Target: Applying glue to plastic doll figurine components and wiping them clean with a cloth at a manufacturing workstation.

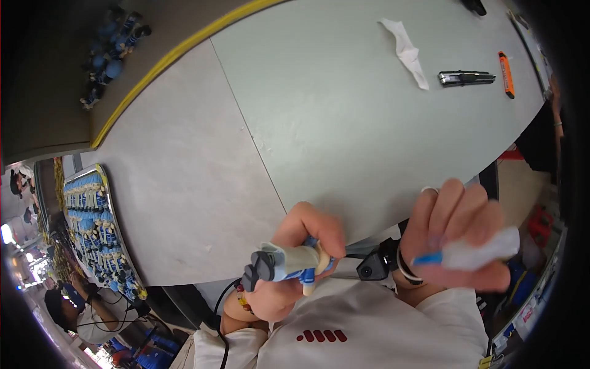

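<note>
My left hand (pixel 279 301) is closed around a small figurine (pixel 298 263) in front of my chest. The figurine lies on its side, dark shoes pointing left, with pale grey and blue clothing; its other end is partly covered by my fingers. To the right, my right hand (pixel 458 215) is raised beside the table edge, fingers curled. It holds a whitish, translucent tube (pixel 482 249) with a blue tip pointing toward the figurine. The tube is blurred, and a gap separates it from the figurine.
A metal tray (pixel 115 224) of several blue figurines sits at the table's left. More figurines (pixel 110 64) lie beyond the yellow edging (pixel 166 60). At far right are a crumpled white strip (pixel 407 54), a black-and-silver cutter (pixel 467 78) and an orange flat item (pixel 506 75). Another person (pixel 98 317) is lower left.
</note>
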`<state>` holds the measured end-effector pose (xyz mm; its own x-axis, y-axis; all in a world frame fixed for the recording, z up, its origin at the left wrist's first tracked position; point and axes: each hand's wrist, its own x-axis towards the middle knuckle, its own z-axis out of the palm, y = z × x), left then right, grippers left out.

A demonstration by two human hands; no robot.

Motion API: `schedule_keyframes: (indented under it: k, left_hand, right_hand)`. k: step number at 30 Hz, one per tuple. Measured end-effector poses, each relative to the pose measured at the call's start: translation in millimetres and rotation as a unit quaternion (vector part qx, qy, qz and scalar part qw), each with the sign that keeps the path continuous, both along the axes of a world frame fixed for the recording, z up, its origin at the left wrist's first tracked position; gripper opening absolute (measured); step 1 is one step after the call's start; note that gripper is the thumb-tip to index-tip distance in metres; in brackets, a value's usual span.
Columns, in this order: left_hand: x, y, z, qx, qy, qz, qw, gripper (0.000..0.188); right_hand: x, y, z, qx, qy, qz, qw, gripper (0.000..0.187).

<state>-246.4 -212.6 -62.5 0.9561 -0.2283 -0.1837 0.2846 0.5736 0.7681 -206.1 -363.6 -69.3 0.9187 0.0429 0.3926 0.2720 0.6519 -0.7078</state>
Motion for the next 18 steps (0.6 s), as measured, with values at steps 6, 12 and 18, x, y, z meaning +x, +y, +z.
schedule_keyframes:
  k: [6,12,18]
  left_hand:
    - [1,10,1,-0.018,0.039,-0.019,0.999,0.034]
    - [2,9,-2,-0.044,0.021,-0.024,0.999,0.033]
    - [0,8,-4,-0.045,0.018,-0.008,0.999,0.030]
  right_hand:
    - [-7,9,-3,-0.111,-0.118,-0.025,0.986,0.035]
    - [-3,9,2,-0.192,-0.188,0.027,0.963,0.039]
    - [0,9,6,-0.264,-0.201,0.013,0.943,0.040]
